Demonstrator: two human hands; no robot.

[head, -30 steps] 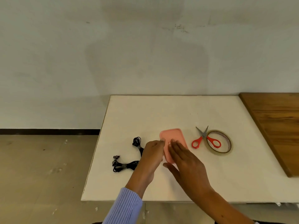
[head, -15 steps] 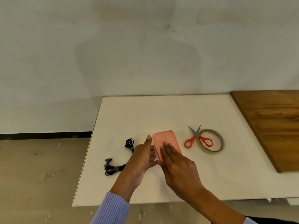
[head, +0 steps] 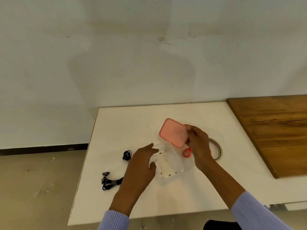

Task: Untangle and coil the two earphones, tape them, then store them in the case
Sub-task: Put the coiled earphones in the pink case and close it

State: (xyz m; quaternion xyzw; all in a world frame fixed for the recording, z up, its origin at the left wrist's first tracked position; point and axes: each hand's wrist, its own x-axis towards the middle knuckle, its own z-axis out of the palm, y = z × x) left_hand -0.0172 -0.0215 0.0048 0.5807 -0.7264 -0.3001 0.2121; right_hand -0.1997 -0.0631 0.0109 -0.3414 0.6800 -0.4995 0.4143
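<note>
A clear plastic case [head: 167,163] stands open on the white table [head: 191,193]. My left hand [head: 141,165] grips its left side. My right hand [head: 198,143] holds the pink lid [head: 172,132] lifted and tilted above the case's far end. The black earphones [head: 110,180] lie tangled near the table's left edge, with a coiled part of the cable [head: 127,155] just left of my left hand. A roll of clear tape [head: 217,149] and red-handled scissors [head: 186,153] lie partly hidden behind my right hand.
A brown wooden board [head: 275,130] covers the table's right side. The table's left edge drops to a beige floor [head: 36,185]. A pale wall [head: 132,63] rises right behind the table.
My right hand has lifted the pink lid off the case and swung it up to the right. My left hand has taken hold of the clear case. The camera has moved closer.
</note>
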